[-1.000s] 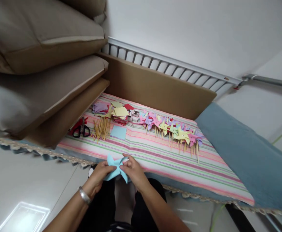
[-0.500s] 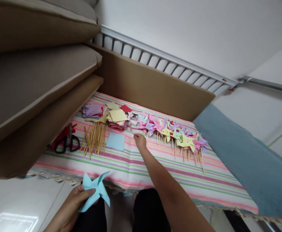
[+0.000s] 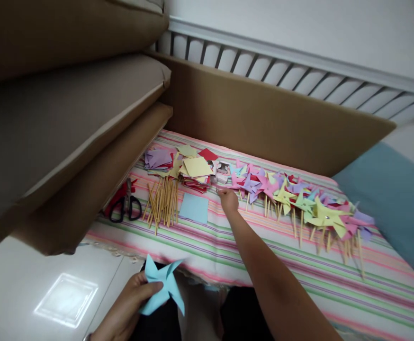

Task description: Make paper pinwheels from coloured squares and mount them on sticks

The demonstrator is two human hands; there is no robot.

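Observation:
Between the thumb and fingers of my left hand [image 3: 136, 296] is a light blue paper pinwheel [image 3: 168, 283] without a stick, held over my lap. My right hand [image 3: 229, 201] reaches out over the striped cloth [image 3: 224, 265] with its fingertips pinched together. Whatever they hold, if anything, is too small to make out. Just beyond those fingertips stands a small open white box [image 3: 222, 171]. A flat light blue paper square [image 3: 194, 208] lies to the left of this hand. Finished pinwheels [image 3: 283, 196] on sticks lie in a row to its right.
Several wooden sticks [image 3: 164, 203] lie left of the blue square, beside dark-handled scissors [image 3: 124, 208]. Behind them are stacks of coloured paper [image 3: 197, 168]. Brown cushions [image 3: 96, 118] rise at the left, and a brown panel [image 3: 264, 118] stands along the back.
The view has shifted, so everything sits further right in the picture. My right hand stays pinched near the white box, and my left hand keeps holding the blue pinwheel.

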